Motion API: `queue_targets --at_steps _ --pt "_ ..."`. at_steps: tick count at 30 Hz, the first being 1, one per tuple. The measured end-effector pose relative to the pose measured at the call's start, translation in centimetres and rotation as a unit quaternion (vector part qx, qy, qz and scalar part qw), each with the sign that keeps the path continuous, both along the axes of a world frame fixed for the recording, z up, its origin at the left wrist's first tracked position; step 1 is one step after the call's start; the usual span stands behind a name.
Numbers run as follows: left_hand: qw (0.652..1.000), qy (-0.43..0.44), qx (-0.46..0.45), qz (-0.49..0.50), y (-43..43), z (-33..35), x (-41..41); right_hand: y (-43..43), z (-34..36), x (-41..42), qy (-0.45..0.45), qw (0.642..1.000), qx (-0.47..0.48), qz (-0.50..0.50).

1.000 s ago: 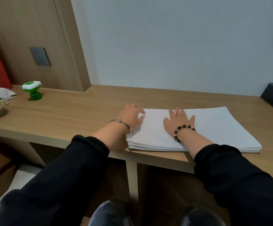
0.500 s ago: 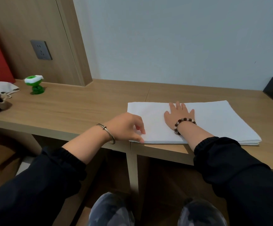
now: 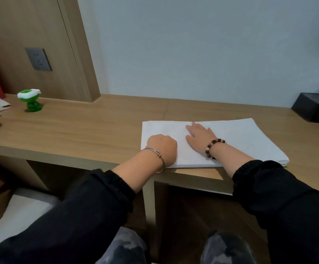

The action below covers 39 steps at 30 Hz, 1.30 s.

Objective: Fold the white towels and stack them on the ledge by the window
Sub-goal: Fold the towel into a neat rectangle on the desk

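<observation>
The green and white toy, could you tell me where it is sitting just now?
In the head view the green and white toy stands far left on the wooden ledge, below the wall socket, well apart from the white towels.

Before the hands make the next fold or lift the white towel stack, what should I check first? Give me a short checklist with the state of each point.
1. Right hand lies flat on the towel stack, holding it down: ok.
2. Left hand has a real grip on the stack's left corner: cannot tell; the fingers are curled and hidden.
3. Stack edges are aligned: ok, the layers at the front right look even.
4. Stack lies fully on the wooden ledge: ok, though its front edge is close to the ledge's front.
5. Free room to the left: ok; the green toy stands far away.
6. Black box is apart from the stack: ok.
</observation>
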<state>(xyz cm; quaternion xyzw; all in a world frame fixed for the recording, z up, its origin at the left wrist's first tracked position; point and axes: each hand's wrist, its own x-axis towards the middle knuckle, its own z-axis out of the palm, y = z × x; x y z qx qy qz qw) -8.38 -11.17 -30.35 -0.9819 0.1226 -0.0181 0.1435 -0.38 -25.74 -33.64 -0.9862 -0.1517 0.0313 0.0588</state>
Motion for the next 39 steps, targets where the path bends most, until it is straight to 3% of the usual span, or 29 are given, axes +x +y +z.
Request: queue_targets --at_steps 2,6,8,12,16,18,27,34,37,39 --pt "1.0 -0.007 0.028 0.011 -0.4 -0.6 0.1 -3.3 -0.1 -0.4 0.012 0.999 -0.026 0.015" --pt "0.998 0.017 0.04 0.048 0.6 -0.4 0.3 -11.4 0.2 -1.6 0.019 0.984 -0.061 -0.168" --pt "0.996 0.03 0.056 0.068 0.0 0.8 1.3 -12.0 0.4 -2.1 0.034 0.977 -0.07 -0.197" --pt "0.992 -0.018 -0.076 0.095 -3.2 2.3 3.9 -8.1 0.8 -1.8 0.029 0.988 -0.041 -0.145" --pt "0.975 0.11 -0.148 0.123 -4.6 -0.7 4.4 -5.5 0.0 -1.9 0.011 0.998 -0.035 -0.052" --pt "0.967 0.12 -0.184 0.127 -3.8 -2.7 4.3 -6.3 -0.7 -2.0 0.012 0.998 -0.036 -0.052" --pt "0.972 0.06 -0.176 0.142 1.3 -3.8 2.5 -13.9 -0.6 -4.3 0.001 0.984 -0.025 -0.178" --pt "0.967 0.145 -0.142 0.154 1.2 -1.5 2.5 -12.7 0.8 -5.6 0.029 0.97 -0.063 -0.234" --pt "0.978 0.186 -0.068 0.065 0.8 1.9 4.6 -10.6 1.7 -3.9 -0.004 0.982 -0.061 -0.18" --pt "0.983 0.169 -0.066 0.018 0.2 3.8 6.9 -8.7 2.7 -1.6 -0.02 0.993 -0.015 -0.112"
